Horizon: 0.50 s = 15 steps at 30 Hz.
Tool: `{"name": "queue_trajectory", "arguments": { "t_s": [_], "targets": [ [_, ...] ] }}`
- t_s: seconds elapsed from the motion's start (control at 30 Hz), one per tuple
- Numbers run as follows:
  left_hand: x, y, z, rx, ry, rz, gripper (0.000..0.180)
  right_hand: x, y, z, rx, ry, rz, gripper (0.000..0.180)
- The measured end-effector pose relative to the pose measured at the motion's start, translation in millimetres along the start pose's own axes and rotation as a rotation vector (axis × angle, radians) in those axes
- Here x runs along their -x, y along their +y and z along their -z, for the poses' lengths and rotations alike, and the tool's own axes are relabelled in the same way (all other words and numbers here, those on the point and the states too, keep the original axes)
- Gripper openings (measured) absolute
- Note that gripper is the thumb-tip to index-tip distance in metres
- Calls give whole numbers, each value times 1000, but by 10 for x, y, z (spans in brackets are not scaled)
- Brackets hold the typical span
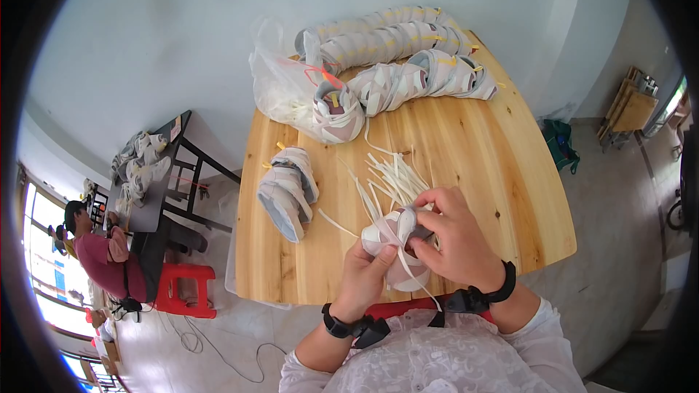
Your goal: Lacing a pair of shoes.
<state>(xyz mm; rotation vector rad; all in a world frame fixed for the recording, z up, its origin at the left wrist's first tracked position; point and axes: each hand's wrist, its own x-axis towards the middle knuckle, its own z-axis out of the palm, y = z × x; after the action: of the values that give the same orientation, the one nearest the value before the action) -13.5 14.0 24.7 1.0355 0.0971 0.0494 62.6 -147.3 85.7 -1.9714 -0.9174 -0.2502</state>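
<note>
A pale pink and white shoe upper (391,230) is between my hands at the near edge of the wooden table. My left hand (362,274) grips its near left side, the thumb lying over it. On its right, my right hand (457,239) has its fingers bent onto the edge of the opening; exactly what the fingertips pinch is partly hidden. A white lace (412,274) trails from the upper down toward the table edge. Just beyond lies a loose bunch of white laces (397,178). Two nested uppers (285,193) sit to the left.
Rows of nested uppers (397,44) line the far side of the wooden table (466,153). A clear plastic bag (280,91) stands beside another upper (338,113). At left, a person (105,258) works at a dark table (156,200) near a red stool (188,290).
</note>
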Motion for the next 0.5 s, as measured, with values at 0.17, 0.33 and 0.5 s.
{"name": "queue_trajectory", "arguments": {
  "t_s": [0.17, 0.33, 0.5],
  "targets": [
    [-21, -14, 12, 89, -9, 38, 36, 31, 51, -109, -73, -9, -10, 15],
    [-24, -62, 12, 82, 4, 47, 36, 16, 101, -182, 55, 26, 125, 14],
    [-7, -80, 23, 88, 83, 26, 34, 5, 180, -201, 279, 152, 69, 15]
  ]
}}
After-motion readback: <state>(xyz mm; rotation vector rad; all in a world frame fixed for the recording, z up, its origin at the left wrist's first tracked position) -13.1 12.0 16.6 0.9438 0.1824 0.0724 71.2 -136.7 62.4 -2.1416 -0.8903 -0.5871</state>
